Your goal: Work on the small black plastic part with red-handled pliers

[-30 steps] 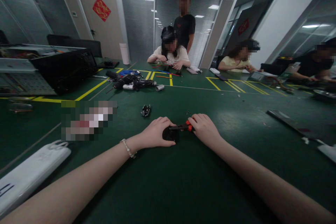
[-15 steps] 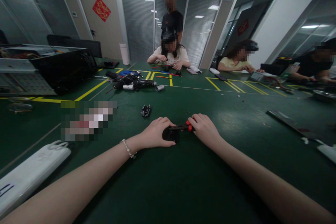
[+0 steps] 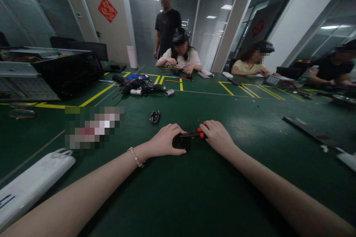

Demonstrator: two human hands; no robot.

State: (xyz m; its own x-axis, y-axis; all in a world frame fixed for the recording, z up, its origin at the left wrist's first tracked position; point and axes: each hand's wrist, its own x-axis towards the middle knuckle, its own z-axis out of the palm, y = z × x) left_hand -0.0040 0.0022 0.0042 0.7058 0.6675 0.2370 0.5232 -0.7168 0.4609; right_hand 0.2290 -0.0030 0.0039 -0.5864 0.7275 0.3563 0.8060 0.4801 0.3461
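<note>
Red-handled pliers (image 3: 195, 133), tight in the right hand (image 3: 218, 137), reach the black part (image 3: 181, 144) — left hand (image 3: 167, 142) half-curled round it, holding it on the worktop (image 3: 178, 192). Plier work in hand, it seems — the next move calls for steadiness.

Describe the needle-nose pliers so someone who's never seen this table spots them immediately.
On the big green table, find the wearer's right hand near the middle. It grips the needle-nose pliers, which point left to the black part held in the left hand; bright red handles set the pliers apart from that black part.
</note>
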